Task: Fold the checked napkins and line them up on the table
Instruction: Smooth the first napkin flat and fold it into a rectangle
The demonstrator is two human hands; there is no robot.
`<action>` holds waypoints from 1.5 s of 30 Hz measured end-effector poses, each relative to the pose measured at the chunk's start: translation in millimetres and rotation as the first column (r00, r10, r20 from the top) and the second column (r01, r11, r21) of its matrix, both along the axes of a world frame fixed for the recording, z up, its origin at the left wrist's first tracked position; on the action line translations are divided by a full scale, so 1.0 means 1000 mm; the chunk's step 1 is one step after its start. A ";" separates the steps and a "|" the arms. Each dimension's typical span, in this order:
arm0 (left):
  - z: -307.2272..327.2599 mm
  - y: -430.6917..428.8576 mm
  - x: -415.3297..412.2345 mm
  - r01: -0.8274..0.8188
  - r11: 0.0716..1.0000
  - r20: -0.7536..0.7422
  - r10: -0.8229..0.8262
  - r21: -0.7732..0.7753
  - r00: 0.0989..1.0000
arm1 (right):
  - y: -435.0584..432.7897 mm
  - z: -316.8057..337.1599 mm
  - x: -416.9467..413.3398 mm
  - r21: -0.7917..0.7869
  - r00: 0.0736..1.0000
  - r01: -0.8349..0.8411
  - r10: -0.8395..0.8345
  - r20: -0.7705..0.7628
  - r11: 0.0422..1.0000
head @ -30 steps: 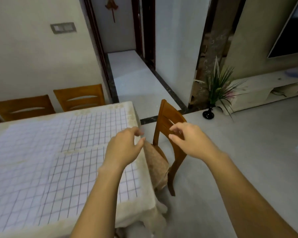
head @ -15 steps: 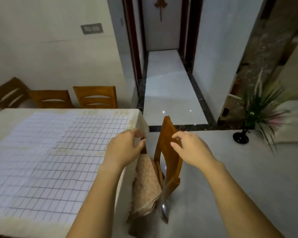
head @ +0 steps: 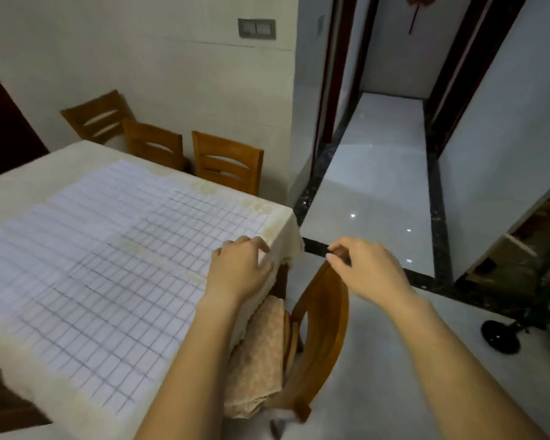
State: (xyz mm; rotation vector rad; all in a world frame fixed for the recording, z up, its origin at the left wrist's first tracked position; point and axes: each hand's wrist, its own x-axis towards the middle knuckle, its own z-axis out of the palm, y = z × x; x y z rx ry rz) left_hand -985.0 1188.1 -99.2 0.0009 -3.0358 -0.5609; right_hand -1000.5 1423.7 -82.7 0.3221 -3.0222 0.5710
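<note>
While my left hand [head: 240,271] is resting palm-down at the table's [head: 19,182] right edge, its fingers are curling onto the checked napkins [head: 108,255] there, though I cannot tell whether they are actually pinching cloth. My right hand [head: 367,268] is hovering just above the top of the nearest wooden chair [head: 323,325], thumb and fingertips drawn together; what they are nipping, if anything, is too small for me to make out. The napkins are lying flat and unfolded across the cream tablecloth [head: 286,230], white with thin dark grid lines, several sheets butting against one another. A beige patterned cloth [head: 261,354] is draping over the chair seat, tucked against the table. Three more wooden chairs [head: 227,161] are standing along the far side by a pale wall with a grey switch plate [head: 256,27]. Glossy floor tiles [head: 372,192] are running into a hallway. I am seeing no readable writing anywhere.
</note>
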 end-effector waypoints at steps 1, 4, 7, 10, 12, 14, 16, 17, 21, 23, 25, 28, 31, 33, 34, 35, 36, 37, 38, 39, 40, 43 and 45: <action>0.000 0.015 -0.013 0.020 0.999 -0.003 -0.020 0.025 1.000 | 0.017 0.005 -0.014 0.001 1.000 0.031 -0.031 0.000 1.000; 0.008 0.050 -0.052 0.069 0.996 -0.051 -0.066 0.048 0.996 | 0.062 0.017 -0.054 -0.047 0.988 0.147 -0.149 -0.043 0.988; 0.008 0.042 -0.070 -0.010 1.000 -0.027 0.011 0.020 1.000 | 0.060 0.006 -0.081 -0.064 0.993 0.119 -0.119 0.007 0.991; -0.001 0.026 -0.079 -0.148 0.988 0.075 0.151 -0.046 0.986 | 0.039 -0.010 -0.109 -0.074 0.993 -0.058 0.065 0.095 0.996; -0.006 0.023 -0.080 -0.225 0.973 0.102 0.230 -0.056 0.968 | 0.030 -0.016 -0.135 -0.102 0.974 -0.185 0.196 0.111 0.977; -0.008 0.028 -0.082 -0.296 0.954 0.102 0.299 -0.044 0.949 | 0.021 -0.018 -0.163 -0.112 0.948 -0.288 0.300 0.109 0.951; -0.008 0.037 -0.085 -0.377 0.924 0.111 0.382 -0.063 0.917 | 0.017 -0.017 -0.189 -0.136 0.919 -0.367 0.381 0.101 0.920; -0.007 0.042 -0.088 -0.423 0.903 0.121 0.430 -0.078 0.895 | 0.017 -0.018 -0.202 -0.155 0.904 -0.403 0.419 0.086 0.902; -0.005 0.084 -0.111 -0.513 0.852 0.150 0.524 -0.107 0.839 | 0.041 -0.028 -0.254 -0.224 0.861 -0.474 0.501 0.084 0.852; -0.004 0.105 -0.123 -0.542 0.835 0.149 0.550 -0.094 0.822 | 0.055 -0.038 -0.274 -0.236 0.840 -0.494 0.529 0.119 0.837; -0.002 0.120 -0.128 -0.605 0.793 0.134 0.609 -0.073 0.782 | 0.060 -0.042 -0.290 -0.215 0.796 -0.552 0.586 0.152 0.806; -0.007 0.129 -0.120 -0.697 0.714 0.158 0.698 -0.071 0.699 | 0.048 -0.035 -0.306 -0.226 0.698 -0.658 0.694 0.174 0.719; -0.012 0.126 -0.117 -0.765 0.639 0.182 0.764 -0.083 0.618 | 0.025 -0.030 -0.319 -0.235 0.645 -0.718 0.753 0.128 0.655; -0.014 0.118 -0.127 -0.792 0.607 0.172 0.789 -0.071 0.589 | 0.010 -0.036 -0.328 -0.226 0.616 -0.744 0.776 0.134 0.629; -0.016 0.113 -0.135 -0.799 0.599 0.168 0.795 -0.056 0.584 | 0.004 -0.039 -0.333 -0.216 0.601 -0.756 0.786 0.146 0.618; -0.019 0.108 -0.143 -0.803 0.595 0.167 0.796 -0.042 0.582 | -0.002 -0.043 -0.338 -0.204 0.588 -0.767 0.794 0.157 0.608; -0.023 0.102 -0.152 -0.804 0.594 0.177 0.795 -0.032 0.580 | -0.007 -0.046 -0.344 -0.191 0.579 -0.775 0.798 0.168 0.603; -0.028 0.095 -0.162 -0.801 0.597 0.195 0.790 -0.032 0.581 | -0.012 -0.046 -0.352 -0.173 0.579 -0.778 0.796 0.178 0.604; -0.032 0.086 -0.173 -0.796 0.605 0.227 0.780 -0.034 0.583 | -0.018 -0.045 -0.362 -0.147 0.582 -0.779 0.791 0.189 0.609; -0.035 0.079 -0.185 -0.789 0.614 0.261 0.766 -0.030 0.587 | -0.022 -0.043 -0.373 -0.119 0.591 -0.777 0.781 0.203 0.619; -0.038 0.072 -0.197 -0.781 0.624 0.282 0.752 -0.013 0.596 | -0.027 -0.041 -0.386 -0.097 0.608 -0.766 0.766 0.209 0.635; -0.047 0.048 -0.233 -0.763 0.644 0.253 0.729 0.065 0.636 | -0.049 -0.041 -0.426 -0.074 0.692 -0.702 0.703 0.163 0.708; -0.058 0.033 -0.245 -0.775 0.625 0.227 0.745 0.092 0.627 | -0.068 -0.050 -0.435 -0.086 0.712 -0.680 0.684 0.158 0.728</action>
